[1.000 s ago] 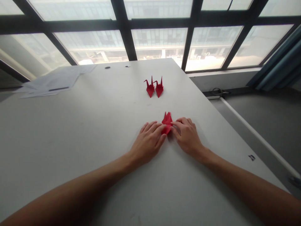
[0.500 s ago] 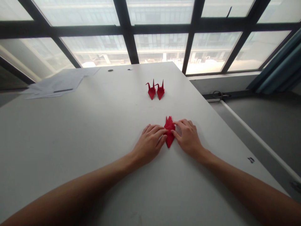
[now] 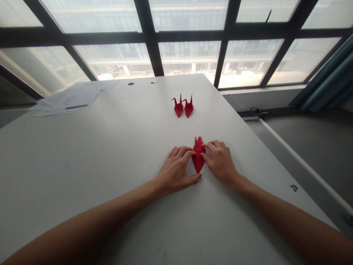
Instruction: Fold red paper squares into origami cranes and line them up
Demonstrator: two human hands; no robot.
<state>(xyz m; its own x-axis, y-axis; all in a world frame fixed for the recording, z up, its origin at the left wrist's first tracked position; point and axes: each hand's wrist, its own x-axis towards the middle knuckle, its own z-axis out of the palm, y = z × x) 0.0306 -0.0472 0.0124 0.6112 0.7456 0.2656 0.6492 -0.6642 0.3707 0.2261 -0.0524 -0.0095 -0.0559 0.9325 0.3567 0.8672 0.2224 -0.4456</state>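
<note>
A folded piece of red paper [image 3: 198, 159] lies flat on the white table [image 3: 110, 154], pointed at both ends. My left hand [image 3: 176, 171] presses its fingertips on the paper's left edge, with the thumb stretched out below the lower tip. My right hand [image 3: 220, 162] presses its fingers on the right edge. Farther back stand two finished red paper cranes [image 3: 183, 106], side by side and apart from both hands.
A loose stack of white sheets [image 3: 68, 98] lies at the table's far left. The table's right edge runs diagonally past my right arm, with grey floor and a white pipe [image 3: 300, 158] beyond. Large dark-framed windows fill the background.
The red paper has been turned over or unfolded longer, so its lower tip now shows between my hands. My left thumb has slid out beneath that tip. The view shifted slightly.
</note>
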